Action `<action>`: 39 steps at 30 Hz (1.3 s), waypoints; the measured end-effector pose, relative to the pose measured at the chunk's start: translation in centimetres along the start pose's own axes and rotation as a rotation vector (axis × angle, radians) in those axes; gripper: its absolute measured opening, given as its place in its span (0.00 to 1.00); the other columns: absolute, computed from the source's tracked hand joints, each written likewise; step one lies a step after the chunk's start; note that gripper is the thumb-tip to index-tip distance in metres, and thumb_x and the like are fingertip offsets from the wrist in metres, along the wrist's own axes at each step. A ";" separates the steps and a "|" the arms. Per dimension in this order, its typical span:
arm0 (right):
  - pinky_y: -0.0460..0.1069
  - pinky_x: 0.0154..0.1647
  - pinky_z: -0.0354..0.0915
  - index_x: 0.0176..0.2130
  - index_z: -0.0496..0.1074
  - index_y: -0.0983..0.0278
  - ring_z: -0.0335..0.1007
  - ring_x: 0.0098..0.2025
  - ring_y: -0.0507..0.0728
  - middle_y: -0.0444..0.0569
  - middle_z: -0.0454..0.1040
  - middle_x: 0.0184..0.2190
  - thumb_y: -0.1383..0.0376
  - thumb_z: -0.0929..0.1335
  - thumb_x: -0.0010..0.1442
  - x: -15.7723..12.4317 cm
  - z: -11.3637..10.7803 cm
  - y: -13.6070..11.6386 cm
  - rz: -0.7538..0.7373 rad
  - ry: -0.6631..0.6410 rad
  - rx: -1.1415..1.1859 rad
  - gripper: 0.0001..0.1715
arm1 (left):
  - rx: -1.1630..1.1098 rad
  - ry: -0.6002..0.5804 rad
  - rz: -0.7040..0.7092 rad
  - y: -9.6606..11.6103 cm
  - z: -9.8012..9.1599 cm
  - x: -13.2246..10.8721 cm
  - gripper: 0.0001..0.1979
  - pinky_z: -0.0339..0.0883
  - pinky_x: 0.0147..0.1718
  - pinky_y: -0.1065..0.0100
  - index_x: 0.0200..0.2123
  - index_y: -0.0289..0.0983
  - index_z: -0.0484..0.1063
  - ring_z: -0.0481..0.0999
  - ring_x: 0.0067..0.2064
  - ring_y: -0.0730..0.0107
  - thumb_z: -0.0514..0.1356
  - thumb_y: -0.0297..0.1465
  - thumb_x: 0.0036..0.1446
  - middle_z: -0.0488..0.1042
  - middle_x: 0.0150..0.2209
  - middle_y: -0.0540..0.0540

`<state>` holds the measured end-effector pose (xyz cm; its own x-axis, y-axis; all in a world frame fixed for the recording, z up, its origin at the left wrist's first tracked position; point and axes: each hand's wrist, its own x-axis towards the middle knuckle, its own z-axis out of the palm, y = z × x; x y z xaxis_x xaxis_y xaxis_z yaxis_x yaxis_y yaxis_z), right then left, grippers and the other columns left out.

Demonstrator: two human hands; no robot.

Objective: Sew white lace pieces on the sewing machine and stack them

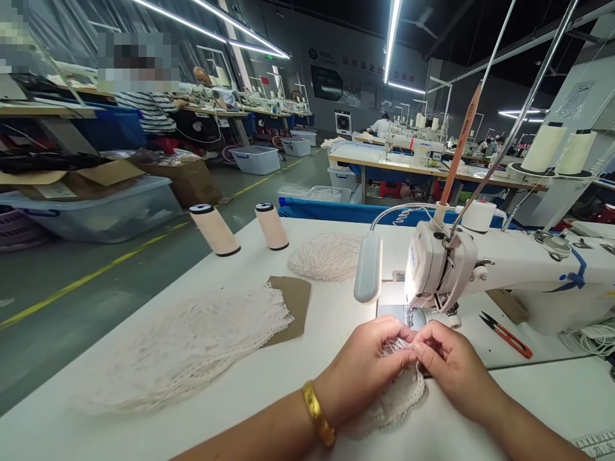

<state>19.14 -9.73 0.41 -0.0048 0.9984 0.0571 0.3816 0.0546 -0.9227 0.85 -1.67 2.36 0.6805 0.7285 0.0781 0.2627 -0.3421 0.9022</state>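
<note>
My left hand and my right hand meet over a small piece of white lace, each pinching its top edge just in front of the needle of a white sewing machine. The lace trails down toward me under both wrists. A gold bangle sits on my left wrist. The machine's lamp hangs left of the needle.
A large pile of white lace lies to the left over a brown cardboard template; a smaller pile sits behind. Two thread cones stand at the far edge. Orange snips lie right of the machine. People work at benches beyond.
</note>
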 end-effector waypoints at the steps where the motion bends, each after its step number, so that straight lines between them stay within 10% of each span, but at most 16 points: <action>1: 0.48 0.33 0.58 0.35 0.69 0.60 0.62 0.31 0.54 0.41 0.67 0.27 0.55 0.64 0.71 0.0 0.1 -0.1 -0.012 0.020 -0.016 0.15 | 0.000 -0.005 -0.011 0.0 0.0 0.0 0.09 0.68 0.44 0.65 0.36 0.41 0.81 0.78 0.43 0.60 0.62 0.38 0.57 0.81 0.38 0.49; 9: 0.47 0.31 0.60 0.35 0.71 0.60 0.64 0.29 0.54 0.42 0.71 0.26 0.59 0.64 0.71 0.1 0.3 0.0 -0.074 0.129 -0.154 0.13 | 0.104 0.040 -0.015 -0.1 0.2 0.1 0.17 0.62 0.33 0.67 0.23 0.39 0.67 0.69 0.33 0.66 0.59 0.42 0.60 0.68 0.27 0.52; 18: 0.47 0.31 0.58 0.35 0.70 0.59 0.65 0.29 0.54 0.41 0.69 0.26 0.57 0.63 0.72 0.4 0.2 0.3 -0.077 0.134 -0.182 0.14 | 0.014 0.060 0.013 0.1 0.2 0.5 0.10 0.70 0.44 0.63 0.38 0.40 0.78 0.77 0.43 0.60 0.62 0.38 0.59 0.80 0.40 0.48; 26: 0.49 0.33 0.59 0.35 0.70 0.59 0.67 0.31 0.56 0.42 0.69 0.26 0.58 0.62 0.72 0.1 0.5 0.2 -0.122 0.185 -0.280 0.14 | 0.080 0.091 0.040 0.1 0.1 0.3 0.13 0.69 0.40 0.64 0.30 0.39 0.75 0.76 0.39 0.62 0.59 0.40 0.62 0.77 0.34 0.49; 33: 0.50 0.33 0.59 0.31 0.64 0.58 0.65 0.30 0.58 0.43 0.69 0.25 0.61 0.62 0.70 0.8 0.6 0.6 -0.114 0.193 -0.449 0.14 | 0.350 0.086 0.066 -0.5 0.5 0.8 0.17 0.64 0.38 0.61 0.24 0.40 0.58 0.69 0.36 0.61 0.55 0.39 0.64 0.71 0.31 0.47; 39: 0.51 0.35 0.58 0.31 0.62 0.58 0.68 0.34 0.61 0.47 0.72 0.28 0.64 0.63 0.68 1.9 1.1 1.0 -0.058 0.217 -0.613 0.11 | 0.657 0.187 0.186 -1.4 1.1 0.9 0.06 0.63 0.42 0.56 0.32 0.38 0.69 0.70 0.39 0.58 0.57 0.30 0.63 0.73 0.37 0.44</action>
<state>18.52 -7.79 -0.83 0.1213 0.9644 0.2349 0.8449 0.0239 -0.5344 1.88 -1.19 0.68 0.6408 0.6930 0.3304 0.5524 -0.7151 0.4284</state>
